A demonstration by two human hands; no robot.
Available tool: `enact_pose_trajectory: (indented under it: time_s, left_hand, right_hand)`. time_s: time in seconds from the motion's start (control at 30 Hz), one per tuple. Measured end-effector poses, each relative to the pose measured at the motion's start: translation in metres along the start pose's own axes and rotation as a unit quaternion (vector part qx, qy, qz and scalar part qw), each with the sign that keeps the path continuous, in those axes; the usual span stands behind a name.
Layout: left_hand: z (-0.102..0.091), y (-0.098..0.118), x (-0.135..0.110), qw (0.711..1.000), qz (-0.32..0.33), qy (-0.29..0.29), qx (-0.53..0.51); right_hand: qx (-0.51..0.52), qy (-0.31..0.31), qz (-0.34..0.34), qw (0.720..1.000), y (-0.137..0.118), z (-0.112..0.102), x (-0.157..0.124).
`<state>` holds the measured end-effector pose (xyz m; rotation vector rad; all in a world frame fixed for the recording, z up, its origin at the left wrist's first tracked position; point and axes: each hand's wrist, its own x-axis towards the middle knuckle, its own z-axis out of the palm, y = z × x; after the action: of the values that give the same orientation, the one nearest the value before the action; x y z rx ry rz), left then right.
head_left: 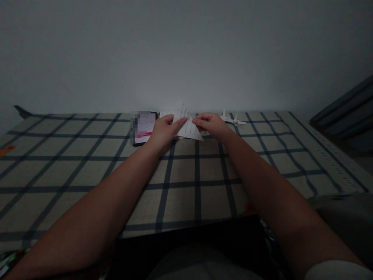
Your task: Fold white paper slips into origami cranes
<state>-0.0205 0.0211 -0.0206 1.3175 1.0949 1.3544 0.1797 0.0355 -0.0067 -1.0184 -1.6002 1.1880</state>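
A white sheet of paper (190, 130) with printed text is folded into a pointed, roughly triangular shape above the far part of the tablecloth. My left hand (167, 128) grips its left side, the thumb lying on top of the print. At its right edge, my right hand (211, 124) pinches the paper between thumb and fingers. Folded paper cranes (235, 120) lie just beyond my right hand. A phone or tablet (145, 126) with a lit screen lies to the left of my left hand, its left part blurred out. More pale paper shows behind the folded sheet.
The checked tablecloth (182, 190) spreads from my lap to a plain grey wall (186, 54). Dark pleated fabric (349, 116) stands at the right. A small orange thing (7, 149) lies at the far left edge.
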Motion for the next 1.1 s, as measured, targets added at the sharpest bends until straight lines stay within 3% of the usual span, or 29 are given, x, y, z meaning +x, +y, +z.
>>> enact_pose_trajectory:
  time_s: [0.13, 0.27, 0.53, 0.87, 1.1]
  left_hand:
    - [0.001, 0.003, -0.003, 0.995, -0.057, -0.054, -0.065]
    - [0.004, 0.006, -0.009, 0.992, -0.060, -0.071, -0.091]
    - [0.004, 0.003, -0.007, 0.997, -0.039, -0.028, -0.068]
    - [0.004, 0.001, -0.007, 0.997, -0.024, -0.058, -0.049]
    - [0.004, -0.001, -0.005, 0.999, 0.000, 0.018, -0.034]
  right_hand:
    - [-0.040, -0.022, -0.007, 0.999, -0.002, -0.001, -0.002]
    - [-0.055, -0.028, -0.013, 0.998, -0.005, 0.002, -0.004]
    - [-0.037, -0.044, -0.020, 0.998, 0.007, 0.000, 0.001]
    - [-0.036, -0.030, 0.001, 0.999, 0.004, 0.002, 0.000]
    - [-0.056, -0.030, -0.007, 0.998, -0.001, 0.001, -0.002]
